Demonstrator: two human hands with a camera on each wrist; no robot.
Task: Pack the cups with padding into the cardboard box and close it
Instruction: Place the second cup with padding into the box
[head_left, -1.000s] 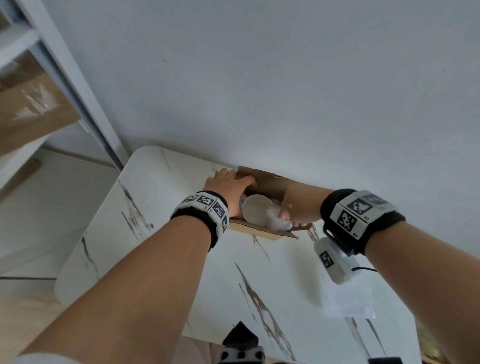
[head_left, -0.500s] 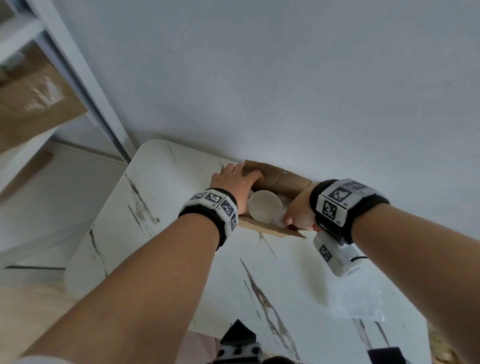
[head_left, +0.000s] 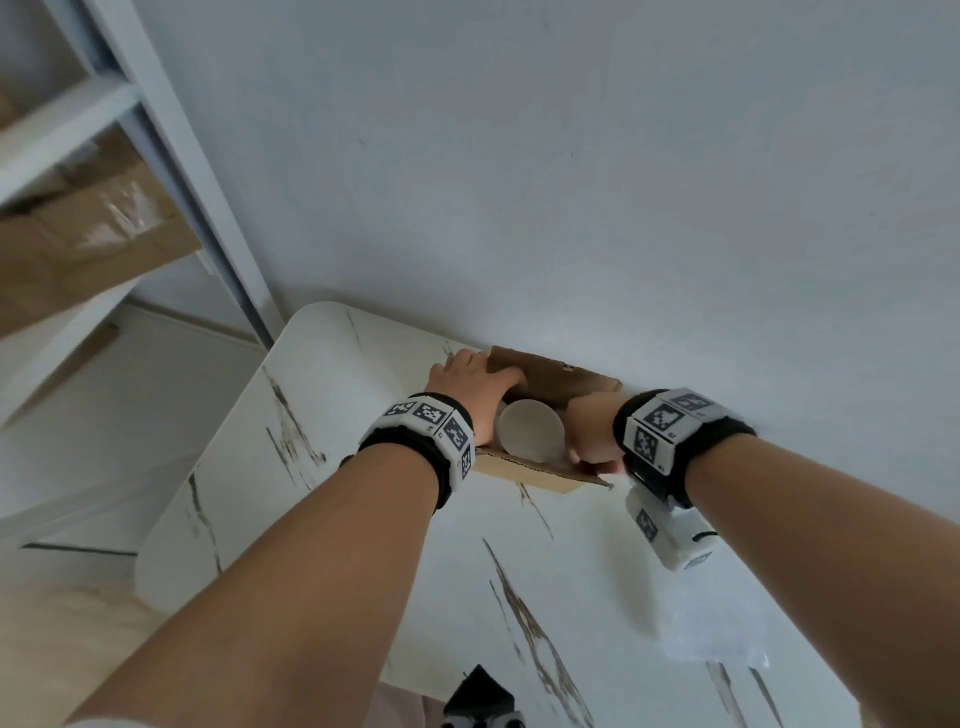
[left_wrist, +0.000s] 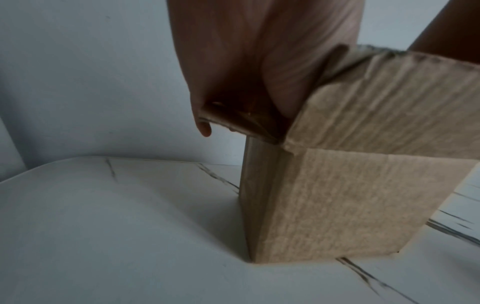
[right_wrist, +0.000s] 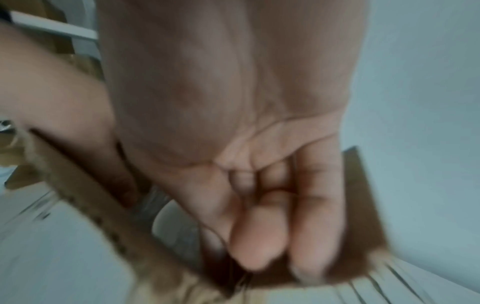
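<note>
The left hand (head_left: 470, 387) wears a black wristband (head_left: 415, 449) topped with white blocks printed with black square markers. The right hand (head_left: 592, 428) has a matching band (head_left: 670, 431), with a white marked pod (head_left: 670, 538) and thin black cable (head_left: 705, 536) beneath. Forearms are bare.

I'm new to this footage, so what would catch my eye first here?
A brown box stands open on the white table by the wall, a pale round thing inside. The left hand grips a flap; the right hand reaches in.
</note>
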